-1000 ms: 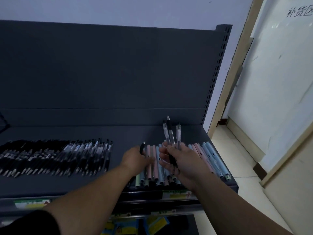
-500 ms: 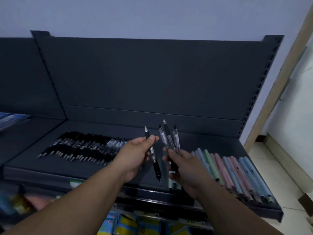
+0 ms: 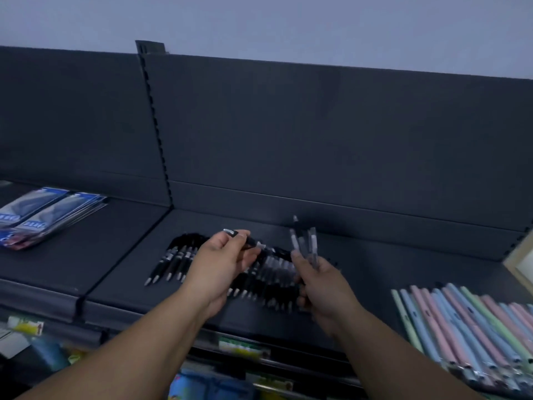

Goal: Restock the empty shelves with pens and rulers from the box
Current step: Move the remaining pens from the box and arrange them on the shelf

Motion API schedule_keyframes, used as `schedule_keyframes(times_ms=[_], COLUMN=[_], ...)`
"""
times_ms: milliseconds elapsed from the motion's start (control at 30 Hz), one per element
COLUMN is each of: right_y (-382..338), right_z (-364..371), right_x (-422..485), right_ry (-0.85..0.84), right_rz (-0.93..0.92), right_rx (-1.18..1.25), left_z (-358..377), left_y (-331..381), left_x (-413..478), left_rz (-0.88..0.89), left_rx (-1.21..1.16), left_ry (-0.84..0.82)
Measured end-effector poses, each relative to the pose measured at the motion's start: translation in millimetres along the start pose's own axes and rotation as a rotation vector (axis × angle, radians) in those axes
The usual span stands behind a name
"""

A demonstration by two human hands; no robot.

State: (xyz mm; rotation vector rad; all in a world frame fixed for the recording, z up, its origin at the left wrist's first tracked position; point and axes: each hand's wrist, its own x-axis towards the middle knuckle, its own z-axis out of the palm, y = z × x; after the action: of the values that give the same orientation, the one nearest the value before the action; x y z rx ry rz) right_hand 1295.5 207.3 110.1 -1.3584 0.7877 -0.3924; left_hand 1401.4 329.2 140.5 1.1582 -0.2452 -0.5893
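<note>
My left hand (image 3: 225, 264) pinches a single black pen (image 3: 253, 242) between thumb and fingertips, the other fingers loosely curled under it. My right hand (image 3: 326, 284) is closed around the lower ends of a small bundle of clear pens (image 3: 312, 242), whose tops fan upward above the knuckles.

A second ago both hands were down at the pastel pens (image 3: 467, 321). Since then I have swung left, and the hands now hover over the row of black pens (image 3: 176, 259) lying on the shelf (image 3: 375, 272). The lone pen has also tipped from nearly upright to lying crosswise above that row. I read this as sorting by kind: the black pen is on its way to join its matching group, and the right hand's bundle waits its turn.

Counts:
- One pen is in the left hand.
- Three are in the right, I think, though blur could be hiding a fourth.
- The black row runs to a couple of dozen at a guess. My wrists cover its middle, so I cannot count it exactly.
- I make out roughly fourteen pastel pens before they run off the frame edge.
- At least two flat blue packs (image 3: 40, 215) lie on the neighbouring shelf to the left.
- No rulers and no box are in view.
</note>
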Motion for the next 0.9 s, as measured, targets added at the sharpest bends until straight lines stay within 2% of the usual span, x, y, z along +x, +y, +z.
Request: schedule_keyframes(times_ms=[100, 167, 300, 367, 500, 567, 700, 833, 900], right_y=[-9.2, -16.2, -25.9, -27.8, -18.5, -11.7, -5.2, -7.1, -8.5], right_z=[38.2, 60.4, 102.1, 118.5, 125.1, 122.9, 118.0, 109.5, 104.6], right_x=[19.0, 30.2, 46.3, 51.1, 58.4, 57.6, 52.2, 48.2, 46.7], right_ry=[0.019, 0.035, -0.009, -0.04, -0.005, -0.001, -0.028, -0.098, -0.129], right_rz=[-0.006, -0.042, -0.169, -0.187, -0.094, 0.0, 0.105, 0.136, 0.157], right_rx=[0.06, 0.062, -0.126, -0.145, -0.113, -0.058, 0.041, 0.091, 0.122], left_z=[-38.8, -65.8, -103.9, -115.9, -138.9, -141.9, -129.3, -121.4, -120.3], left_y=[16.7, 28.3, 44.2, 45.2, 34.5, 24.3, 3.6, -8.1, -7.9], left_x=[21.7, 36.3, 60.6, 68.5, 84.9, 89.3, 92.9, 95.8, 95.2], left_rz=[-0.055, -0.068, 0.095, 0.125, 0.069, 0.042, 0.081, 0.126, 0.128], left_rx=[0.14, 0.381, 0.978, 1.158, 1.243, 1.268, 1.304, 1.571, 1.627], left_ry=[-0.083, -0.111, -0.151, -0.152, 0.009, 0.032, -0.017, -0.107, -0.107])
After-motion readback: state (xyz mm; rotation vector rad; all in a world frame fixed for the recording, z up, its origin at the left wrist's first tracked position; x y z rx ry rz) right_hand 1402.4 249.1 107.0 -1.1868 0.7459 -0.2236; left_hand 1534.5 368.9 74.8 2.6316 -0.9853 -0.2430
